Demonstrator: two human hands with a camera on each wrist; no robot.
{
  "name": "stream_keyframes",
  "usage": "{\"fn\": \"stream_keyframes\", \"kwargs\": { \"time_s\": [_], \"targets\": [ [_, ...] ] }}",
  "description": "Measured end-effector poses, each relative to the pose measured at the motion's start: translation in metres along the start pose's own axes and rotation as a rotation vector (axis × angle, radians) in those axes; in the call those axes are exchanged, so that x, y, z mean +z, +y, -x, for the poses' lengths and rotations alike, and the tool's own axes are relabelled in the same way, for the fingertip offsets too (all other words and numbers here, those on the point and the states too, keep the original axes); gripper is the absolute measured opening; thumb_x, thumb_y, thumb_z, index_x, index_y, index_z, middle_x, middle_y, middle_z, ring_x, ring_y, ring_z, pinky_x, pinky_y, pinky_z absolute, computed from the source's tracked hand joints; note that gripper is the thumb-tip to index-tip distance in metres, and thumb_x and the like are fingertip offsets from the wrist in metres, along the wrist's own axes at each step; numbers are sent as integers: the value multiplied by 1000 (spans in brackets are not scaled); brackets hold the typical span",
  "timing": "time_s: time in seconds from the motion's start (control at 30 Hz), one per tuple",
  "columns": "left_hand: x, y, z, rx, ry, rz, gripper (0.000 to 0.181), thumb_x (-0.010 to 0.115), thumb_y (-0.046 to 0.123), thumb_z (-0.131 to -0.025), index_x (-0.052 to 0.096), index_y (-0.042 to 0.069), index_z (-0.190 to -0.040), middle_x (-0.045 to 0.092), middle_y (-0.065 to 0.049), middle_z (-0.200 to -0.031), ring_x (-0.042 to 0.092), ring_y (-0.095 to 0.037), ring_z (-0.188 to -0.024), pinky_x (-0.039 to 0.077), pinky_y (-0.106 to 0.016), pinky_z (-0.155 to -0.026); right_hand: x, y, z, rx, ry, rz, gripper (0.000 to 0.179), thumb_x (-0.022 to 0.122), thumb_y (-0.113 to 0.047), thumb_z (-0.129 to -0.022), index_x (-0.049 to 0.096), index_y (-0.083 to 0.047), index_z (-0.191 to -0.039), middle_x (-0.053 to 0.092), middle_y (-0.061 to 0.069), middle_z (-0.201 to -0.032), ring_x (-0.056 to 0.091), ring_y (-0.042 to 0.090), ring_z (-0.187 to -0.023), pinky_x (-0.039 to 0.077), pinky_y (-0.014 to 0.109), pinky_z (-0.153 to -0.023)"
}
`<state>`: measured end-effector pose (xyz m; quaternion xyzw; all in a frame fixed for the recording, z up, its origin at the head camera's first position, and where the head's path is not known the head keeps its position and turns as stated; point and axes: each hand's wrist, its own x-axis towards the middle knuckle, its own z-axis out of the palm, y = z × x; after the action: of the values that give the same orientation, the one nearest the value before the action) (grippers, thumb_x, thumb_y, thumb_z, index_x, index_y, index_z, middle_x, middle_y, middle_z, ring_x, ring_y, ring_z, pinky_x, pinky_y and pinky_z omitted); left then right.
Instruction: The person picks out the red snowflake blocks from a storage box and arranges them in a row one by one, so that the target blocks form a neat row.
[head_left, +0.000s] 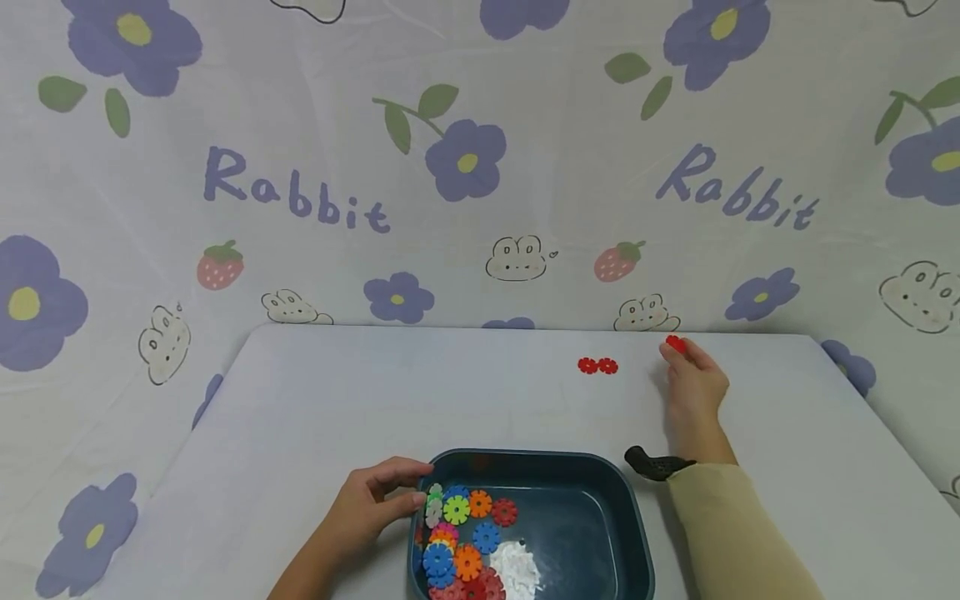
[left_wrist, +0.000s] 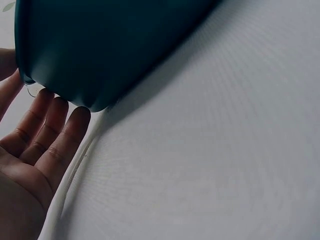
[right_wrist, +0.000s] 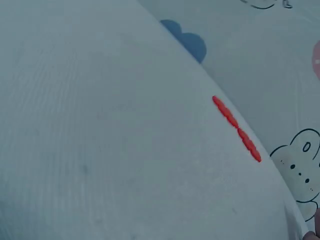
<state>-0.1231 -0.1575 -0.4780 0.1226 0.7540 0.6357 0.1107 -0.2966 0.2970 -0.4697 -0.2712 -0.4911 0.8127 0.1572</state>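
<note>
My right hand (head_left: 697, 387) pinches a red notched plastic disc (head_left: 676, 344) between thumb and fingertips near the table's far edge. To its left, two red notched discs (head_left: 597, 366) lie side by side on the table; the right wrist view shows this red pair (right_wrist: 237, 128) at a low angle. My left hand (head_left: 378, 500) holds the left rim of a dark teal tray (head_left: 540, 454). In the left wrist view, fingers (left_wrist: 62, 142) touch the tray's outer wall (left_wrist: 100, 55). Several coloured notched discs (head_left: 467, 562) lie along the tray's left side.
A white patch (head_left: 516, 570) shows on the tray floor beside the discs. The white table (head_left: 360, 392) meets a wall cloth (head_left: 555, 183) printed with flowers and rabbits. A black band (head_left: 656, 464) sits at the right wrist, over a beige sleeve (head_left: 738, 525).
</note>
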Motion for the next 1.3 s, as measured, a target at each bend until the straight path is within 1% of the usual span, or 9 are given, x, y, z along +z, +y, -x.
{"fn": "stream_keyframes", "kwargs": {
  "time_s": [0.07,0.13,0.23,0.37,0.53,0.67,0.87,1.0,1.3],
  "targets": [
    [0,0,0,-6,1,1,30,70,20,-92,69,8,-119,67,-10,-122,62,-12,-114,49,-19,-95,1,5,-3,-37,11,230,63,82,-19,-81,57,-15,-139,57,2,-135,54,12,-120,43,24,-107],
    [0,0,1,-7,1,0,29,70,20,-92,69,8,-119,67,-10,-123,61,-12,-114,49,-19,-95,2,9,-4,-74,-12,470,61,77,-32,-85,55,-19,-141,54,2,-142,49,15,-129,42,27,-109],
    [0,0,1,-8,-3,5,30,69,19,-92,69,8,-120,67,-11,-123,62,-12,-112,51,-21,-93,4,12,-1,-144,-102,768,62,69,-43,-90,51,-20,-145,50,6,-148,43,22,-137,41,36,-112],
    [0,1,1,-6,-1,14,31,69,19,-92,68,6,-121,67,-14,-122,63,-13,-109,54,-24,-89,8,11,2,-199,-243,982,62,67,-36,-93,47,-11,-146,49,15,-147,42,34,-136,40,47,-111],
    [0,1,1,-11,3,8,32,69,19,-92,68,7,-121,66,-13,-123,63,-13,-109,54,-23,-89,9,11,0,-255,-352,1176,60,67,-27,-93,47,-1,-144,41,16,-153,36,38,-141,36,50,-113],
    [1,0,1,-11,-1,17,33,69,19,-92,67,6,-122,66,-14,-124,63,-13,-109,55,-24,-88,9,11,-4,-296,-393,1260,57,66,-25,-93,49,3,-141,37,17,-155,32,41,-143,34,51,-114],
    [1,-1,1,-17,-2,15,34,69,20,-92,67,7,-123,66,-14,-124,63,-13,-109,55,-24,-87,11,11,-5,-282,-409,1317,58,64,-28,-94,48,1,-141,33,17,-157,26,41,-146,30,53,-116],
    [2,0,1,-17,-5,20,33,69,19,-92,67,6,-123,66,-14,-124,63,-14,-110,55,-24,-88,10,12,-4,-278,-406,1332,57,64,-29,-94,49,0,-141,32,16,-158,24,40,-147,28,54,-116],
    [0,1,1,-33,-4,37,34,69,18,-92,67,6,-123,65,-14,-125,62,-14,-110,56,-26,-87,9,12,0,-310,-414,1304,50,63,-28,-95,55,-1,-136,33,18,-157,25,42,-146,30,55,-115]
  ]
}}
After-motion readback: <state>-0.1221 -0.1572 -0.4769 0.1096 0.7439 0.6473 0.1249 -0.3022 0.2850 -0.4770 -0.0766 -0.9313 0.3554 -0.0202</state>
